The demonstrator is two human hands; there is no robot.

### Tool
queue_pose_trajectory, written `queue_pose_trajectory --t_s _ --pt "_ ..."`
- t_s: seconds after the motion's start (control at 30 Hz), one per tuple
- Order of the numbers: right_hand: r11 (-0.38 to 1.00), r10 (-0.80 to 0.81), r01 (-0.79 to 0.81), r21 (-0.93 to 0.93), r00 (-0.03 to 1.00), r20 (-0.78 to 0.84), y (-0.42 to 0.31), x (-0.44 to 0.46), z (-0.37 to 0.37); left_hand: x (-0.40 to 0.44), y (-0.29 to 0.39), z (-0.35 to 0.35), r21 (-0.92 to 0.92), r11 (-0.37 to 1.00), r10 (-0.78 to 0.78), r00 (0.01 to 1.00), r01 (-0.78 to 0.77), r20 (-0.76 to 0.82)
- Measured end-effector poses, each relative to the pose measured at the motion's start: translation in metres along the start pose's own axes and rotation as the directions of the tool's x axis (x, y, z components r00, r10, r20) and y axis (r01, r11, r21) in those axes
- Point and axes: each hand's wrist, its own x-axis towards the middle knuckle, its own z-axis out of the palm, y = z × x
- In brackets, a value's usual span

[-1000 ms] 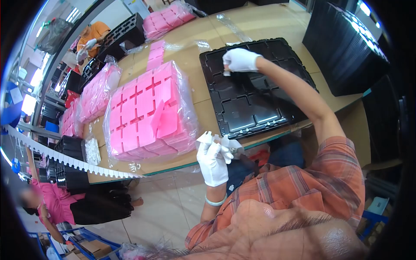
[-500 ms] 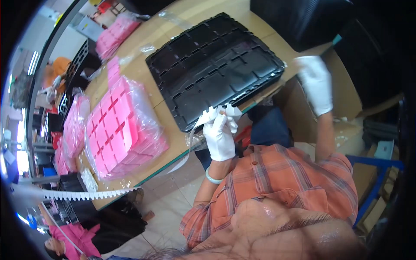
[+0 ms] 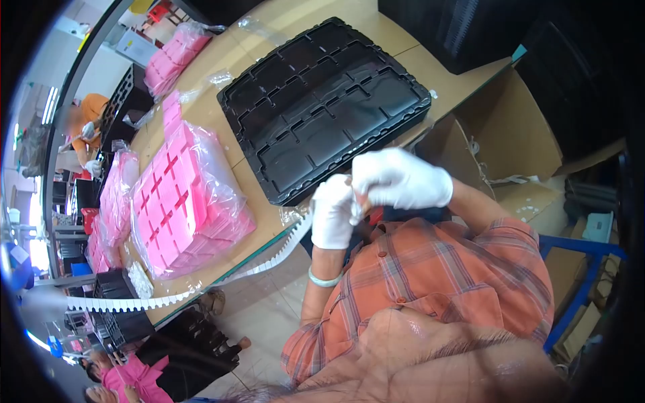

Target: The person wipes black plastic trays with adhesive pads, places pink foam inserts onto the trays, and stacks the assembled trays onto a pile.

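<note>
In the head view, the black tray (image 3: 322,107) lies flat on the counter (image 3: 383,33), cross-shaped marks across its top, and here are both gloved hands, meeting just off its near edge! The left hand (image 3: 332,211), bracelet (image 3: 326,279) at the wrist, is closed around the end of a white notched strip (image 3: 127,305). That strip curves away past the tray's near left corner and runs along the counter's edge, well to the tray's left. And the right hand (image 3: 401,180), on the tray's near side, has its fingers bent in against the left; whatever they grip is hidden, so no telling there.

Left of the tray sits a stack of pink sheets (image 3: 168,195), slotted with crosses, in clear plastic. Further left, more pink bundles (image 3: 117,201); another pink pack (image 3: 176,57) lies beyond the tray, off to the left. To its right gapes a cardboard box (image 3: 517,127), and beyond its right corner stands a tall black stack (image 3: 457,33). Far left of the tray, a co-worker in orange (image 3: 94,111), white-gloved; nearer than the tray, down left, pink clothing (image 3: 138,376) shows.
</note>
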Motion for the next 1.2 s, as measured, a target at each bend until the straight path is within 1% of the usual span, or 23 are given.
queue_pose_trajectory --t_s 0.03,0.07,0.1,0.13,0.17,0.2,0.23,0.27,0.3,0.33,0.37,0.43,0.53,0.63,0.73,0.83,0.93,1.03,1.07,1.17,1.2 --pt "0.991 -0.064 0.064 -0.117 0.998 0.009 -0.003 0.000 0.005 -0.002 -0.003 0.008 -0.061 0.992 -0.111 0.993 0.113 0.027" --pt "0.978 -0.086 0.081 -0.191 0.996 -0.019 -0.001 -0.002 0.007 -0.004 -0.006 0.018 -0.002 0.992 -0.123 0.991 0.123 0.054" --pt "0.959 -0.110 0.094 -0.269 0.993 -0.045 0.001 -0.003 0.006 0.000 -0.020 0.013 0.149 0.988 0.022 0.994 -0.038 0.106" --pt "0.987 0.022 -0.037 -0.156 0.995 -0.098 -0.003 -0.005 -0.004 0.003 -0.023 0.013 0.262 0.960 0.097 0.995 -0.096 0.009" --pt "0.986 0.157 -0.163 -0.031 0.978 -0.134 -0.007 -0.007 -0.016 0.006 -0.025 0.013 0.375 0.916 0.184 0.979 -0.141 -0.082" --pt "0.981 0.169 -0.186 -0.061 0.962 -0.216 0.000 -0.005 -0.033 0.006 -0.023 0.014 0.382 0.903 0.253 0.962 -0.197 -0.100" --pt "0.953 0.221 -0.271 -0.135 0.927 -0.304 -0.001 -0.002 -0.051 0.007 -0.019 0.013 0.391 0.885 0.322 0.939 -0.254 -0.118" --pt "0.927 0.151 -0.276 -0.254 0.894 -0.422 0.029 -0.002 -0.072 0.010 -0.022 0.002 0.375 0.874 0.368 0.925 -0.309 -0.097" --pt "0.765 0.184 -0.475 -0.434 0.808 -0.560 0.031 0.005 -0.089 0.004 -0.008 0.014 0.353 0.899 0.305 0.949 -0.260 -0.077" --pt "0.663 0.115 -0.519 -0.539 0.782 -0.612 0.044 0.008 -0.103 0.002 -0.005 0.016 0.366 0.891 0.317 0.945 -0.267 -0.081" --pt "0.535 0.142 -0.575 -0.618 0.783 -0.605 0.062 0.012 -0.118 0.002 -0.004 0.017 0.378 0.884 0.330 0.940 -0.276 -0.086" --pt "0.360 0.143 -0.626 -0.691 0.769 -0.622 0.084 0.018 -0.128 0.003 -0.004 0.016 0.360 0.888 0.346 0.931 -0.287 -0.112" --pt "0.354 0.173 -0.602 -0.716 0.794 -0.582 0.080 0.019 -0.131 0.002 -0.005 0.012 0.351 0.889 0.361 0.922 -0.295 -0.138" --pt "0.415 0.159 -0.533 -0.737 0.841 -0.518 0.084 0.016 -0.140 -0.001 -0.001 0.012 0.365 0.892 0.331 0.934 -0.265 -0.131" --pt "0.301 0.070 -0.447 -0.842 0.891 -0.448 0.084 0.020 -0.136 -0.004 0.002 0.015 0.392 0.884 0.330 0.934 -0.256 -0.134" --pt "0.134 0.010 -0.392 -0.910 0.919 -0.394 0.075 0.025 -0.124 -0.007 0.001 0.016 0.386 0.883 0.341 0.930 -0.266 -0.139" --pt "0.150 0.057 -0.403 -0.903 0.915 -0.399 0.070 0.021 -0.116 -0.007 0.002 0.010 0.389 0.877 0.351 0.929 -0.282 -0.118" --pt "0.300 0.055 -0.460 -0.835 0.883 -0.466 0.080 0.019 -0.124 -0.009 0.000 0.010 0.397 0.875 0.344 0.933 -0.277 -0.106" --pt "0.278 0.085 -0.468 -0.839 0.882 -0.464 0.077 0.020 -0.123 -0.009 0.000 0.012 0.412 0.868 0.345 0.933 -0.276 -0.101" --pt "0.517 0.285 -0.381 -0.767 0.921 -0.265 0.065 0.003 -0.130 -0.013 0.001 0.017 0.435 0.860 0.349 0.930 -0.268 -0.115" --pt "0.477 0.345 -0.428 -0.768 0.895 -0.284 0.056 -0.005 -0.132 -0.014 0.001 0.015 0.436 0.857 0.360 0.924 -0.273 -0.127"
